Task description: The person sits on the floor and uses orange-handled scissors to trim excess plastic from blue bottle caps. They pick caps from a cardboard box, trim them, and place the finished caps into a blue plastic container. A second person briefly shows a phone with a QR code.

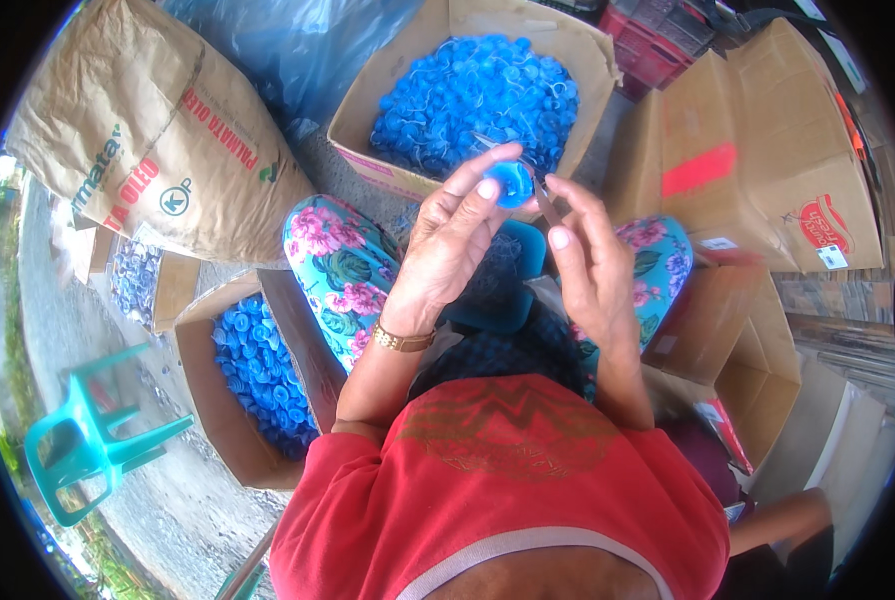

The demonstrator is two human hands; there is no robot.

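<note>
My left hand pinches a round, hollow blue plastic cap between thumb and fingers, its open side facing up. Against the cap's right edge lies a small dark knife, gripped by my right hand between thumb and forefinger. The knife's handle is mostly hidden by my fingers. Both hands are raised over my lap, above a teal basin partly covered by my hands and wrists. Just beyond them, an open cardboard box holds a heap of blue caps with thin pale strands among them.
At my left stands another cardboard box of blue caps, near a green plastic chair. A big brown paper sack leans at the far left beside blue plastic sheeting. Large cartons and an open box stand at the right.
</note>
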